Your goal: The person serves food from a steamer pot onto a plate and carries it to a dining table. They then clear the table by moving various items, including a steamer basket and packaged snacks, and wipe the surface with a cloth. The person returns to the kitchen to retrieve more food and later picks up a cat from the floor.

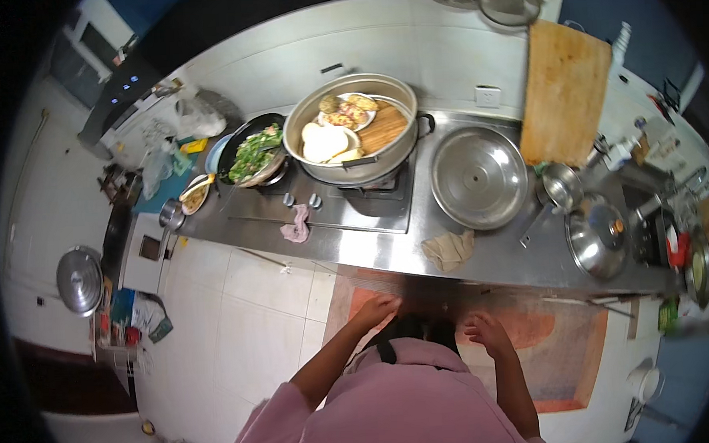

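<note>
My left hand (380, 311) hangs in front of the counter edge, its fingers loosely bent and nothing seen in it. To the right, my right hand (486, 333) is also bare, with the fingers apart. Neither touches the steel counter (356, 245). Beyond them, a large steamer pot (352, 170) stands uncovered on the gas stove. Inside it are a plate of corn and other food (352, 112), pale steamed buns (325, 143) and a slatted wooden rack (386, 128). A wok (230, 141) with chopped greens (257, 151) and a spatula sits on the left burner.
A wide steel lid (478, 179) lies right of the stove, near a beige cloth (449, 251). Farther right are a saucepan (562, 186) and a domed lid (597, 236). A cutting board (564, 93) leans at the wall. A pink cloth (297, 224) lies by the stove knobs.
</note>
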